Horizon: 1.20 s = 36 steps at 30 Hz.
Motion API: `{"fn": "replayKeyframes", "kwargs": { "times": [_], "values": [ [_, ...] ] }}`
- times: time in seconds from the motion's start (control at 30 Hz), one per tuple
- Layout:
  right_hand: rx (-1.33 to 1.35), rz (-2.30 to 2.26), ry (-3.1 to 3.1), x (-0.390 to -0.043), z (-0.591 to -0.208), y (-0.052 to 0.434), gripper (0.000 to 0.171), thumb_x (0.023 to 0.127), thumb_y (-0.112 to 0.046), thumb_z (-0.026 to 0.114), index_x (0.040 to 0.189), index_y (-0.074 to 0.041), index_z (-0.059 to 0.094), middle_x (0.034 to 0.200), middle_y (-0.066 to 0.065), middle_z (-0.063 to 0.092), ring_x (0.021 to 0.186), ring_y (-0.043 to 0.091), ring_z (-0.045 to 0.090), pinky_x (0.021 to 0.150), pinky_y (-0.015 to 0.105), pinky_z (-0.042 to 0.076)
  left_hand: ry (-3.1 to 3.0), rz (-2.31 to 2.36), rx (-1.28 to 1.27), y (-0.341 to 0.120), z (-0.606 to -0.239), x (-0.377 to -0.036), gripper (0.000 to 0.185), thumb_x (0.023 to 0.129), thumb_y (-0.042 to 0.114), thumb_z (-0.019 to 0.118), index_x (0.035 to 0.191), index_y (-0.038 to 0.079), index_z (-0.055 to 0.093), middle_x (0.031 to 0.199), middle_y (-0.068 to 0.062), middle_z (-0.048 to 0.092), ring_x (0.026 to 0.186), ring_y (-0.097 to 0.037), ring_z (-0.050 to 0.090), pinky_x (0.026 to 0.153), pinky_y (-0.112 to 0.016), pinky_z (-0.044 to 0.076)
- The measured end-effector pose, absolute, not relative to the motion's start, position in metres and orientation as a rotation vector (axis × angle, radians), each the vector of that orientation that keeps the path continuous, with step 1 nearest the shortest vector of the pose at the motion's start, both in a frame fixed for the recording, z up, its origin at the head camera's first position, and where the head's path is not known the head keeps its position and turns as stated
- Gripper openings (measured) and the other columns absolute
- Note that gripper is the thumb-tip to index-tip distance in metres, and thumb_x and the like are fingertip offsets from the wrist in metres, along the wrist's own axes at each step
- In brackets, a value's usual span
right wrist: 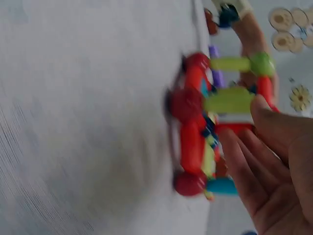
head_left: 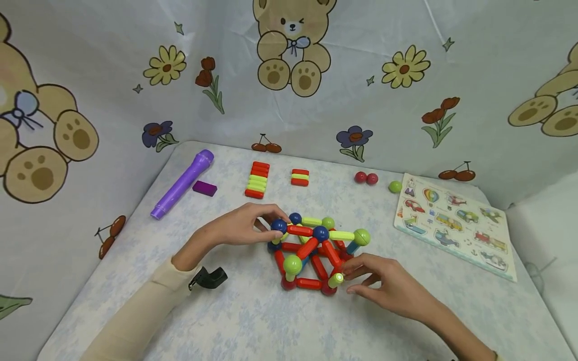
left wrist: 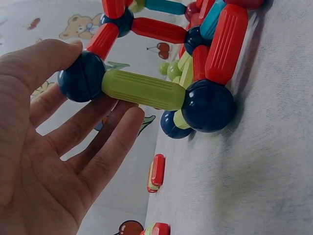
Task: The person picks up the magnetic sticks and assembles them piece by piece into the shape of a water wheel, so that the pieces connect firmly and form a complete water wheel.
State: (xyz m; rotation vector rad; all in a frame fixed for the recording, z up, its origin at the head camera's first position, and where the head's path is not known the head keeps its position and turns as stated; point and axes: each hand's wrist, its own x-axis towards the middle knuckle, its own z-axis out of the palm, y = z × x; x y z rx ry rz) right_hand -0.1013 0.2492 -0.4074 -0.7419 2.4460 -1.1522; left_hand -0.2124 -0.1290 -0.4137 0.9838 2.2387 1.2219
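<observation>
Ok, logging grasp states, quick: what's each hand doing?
Left hand: pinches a dark blue ball.
Right hand: fingertips touch the yellow-green stick; grasp unclear.

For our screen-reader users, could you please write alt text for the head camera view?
Two hands work on a ball-and-rod structure of red, green and blue pieces on a table: the left hand pinches a dark blue ball, the right hand touches its near corner. Behind lie spare rods, a purple flashlight and a vehicle puzzle board.

Right wrist view blurred throughout: magnet structure (right wrist: 205,122) smeared, right hand (right wrist: 274,171) cut by frame edge. Structure's far base hidden behind own rods in head view. Puzzle board (head_left: 453,223) pictures too small.
</observation>
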Motion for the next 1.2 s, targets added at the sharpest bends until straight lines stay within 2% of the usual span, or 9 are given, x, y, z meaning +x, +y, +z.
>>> {"fn": "replayKeyframes", "kwargs": {
  "times": [0.23,0.4,0.53,0.6,0.67,0.8,0.97,1.13,1.2],
  "values": [
    [-0.714,-1.056,2.48,-0.141,-0.388,0.304,0.024,0.1,-0.018,0.079,0.121,-0.007,0.075,0.114,0.01,0.079,0.097,0.008,0.075,0.078,0.028,0.064,2.238,1.228,0.987,-0.13,-0.413,-0.212,0.034,0.103,0.027,0.076,0.135,0.018,0.068,0.128,0.0,0.072,0.114,-0.016,0.069,0.091,-0.03,0.063],
    [-0.649,-0.907,2.742,-0.196,-0.395,0.339,0.027,0.104,-0.012,0.074,0.129,-0.002,0.071,0.121,0.015,0.076,0.107,0.022,0.074,0.082,0.028,0.063,2.245,1.234,0.977,-0.133,-0.412,-0.211,0.034,0.103,0.027,0.076,0.135,0.018,0.068,0.128,0.0,0.072,0.115,-0.017,0.069,0.091,-0.03,0.063],
    [-0.486,-0.775,2.933,-0.242,-0.41,0.361,0.036,0.108,-0.014,0.067,0.138,0.007,0.063,0.131,0.028,0.069,0.12,0.045,0.067,0.096,0.053,0.061,2.242,1.24,0.964,-0.132,-0.413,-0.21,0.035,0.103,0.028,0.076,0.136,0.018,0.068,0.128,-0.001,0.072,0.115,-0.017,0.069,0.091,-0.032,0.063],
    [-0.405,-0.746,2.994,-0.26,-0.419,0.369,0.041,0.109,-0.014,0.065,0.141,0.01,0.059,0.136,0.034,0.063,0.124,0.052,0.061,0.097,0.065,0.055,2.242,1.239,0.964,-0.131,-0.414,-0.21,0.035,0.103,0.028,0.076,0.136,0.018,0.068,0.128,0.0,0.072,0.114,-0.017,0.069,0.091,-0.033,0.063],
    [-0.344,-0.739,3.042,-0.273,-0.427,0.373,0.044,0.108,-0.011,0.065,0.144,0.012,0.056,0.139,0.038,0.056,0.126,0.056,0.057,0.096,0.07,0.052,2.237,1.237,0.964,-0.129,-0.414,-0.21,0.035,0.103,0.029,0.076,0.136,0.018,0.068,0.128,0.0,0.072,0.115,-0.016,0.069,0.091,-0.032,0.063],
    [-0.259,-0.689,3.096,-0.29,-0.439,0.375,0.046,0.104,-0.007,0.068,0.146,0.01,0.056,0.141,0.038,0.053,0.122,0.054,0.056,0.09,0.067,0.053,2.223,1.234,0.969,-0.125,-0.417,-0.21,0.035,0.103,0.029,0.076,0.136,0.019,0.068,0.128,0.002,0.072,0.116,-0.015,0.068,0.091,-0.03,0.063],
    [-0.167,-0.687,3.086,-0.299,-0.446,0.367,0.042,0.103,-0.008,0.07,0.142,0.008,0.062,0.137,0.034,0.057,0.113,0.049,0.061,0.09,0.063,0.055,2.228,1.234,0.968,-0.124,-0.417,-0.211,0.034,0.103,0.027,0.076,0.136,0.02,0.068,0.128,0.003,0.072,0.116,-0.014,0.068,0.091,-0.031,0.063],
    [-0.178,-0.731,3.076,-0.298,-0.453,0.357,0.042,0.102,-0.011,0.073,0.14,0.006,0.065,0.133,0.031,0.059,0.104,0.041,0.06,0.082,0.05,0.053,2.235,1.228,0.962,-0.127,-0.416,-0.212,0.034,0.103,0.027,0.076,0.136,0.02,0.068,0.128,0.003,0.072,0.115,-0.013,0.069,0.091,-0.03,0.063],
    [-0.189,-0.741,3.08,-0.297,-0.456,0.353,0.042,0.103,-0.012,0.074,0.14,0.004,0.066,0.133,0.029,0.06,0.105,0.041,0.06,0.082,0.05,0.052,2.232,1.233,0.965,-0.129,-0.417,-0.213,0.035,0.103,0.027,0.076,0.136,0.019,0.068,0.128,0.002,0.072,0.115,-0.014,0.069,0.09,-0.029,0.063]
  ]
}}
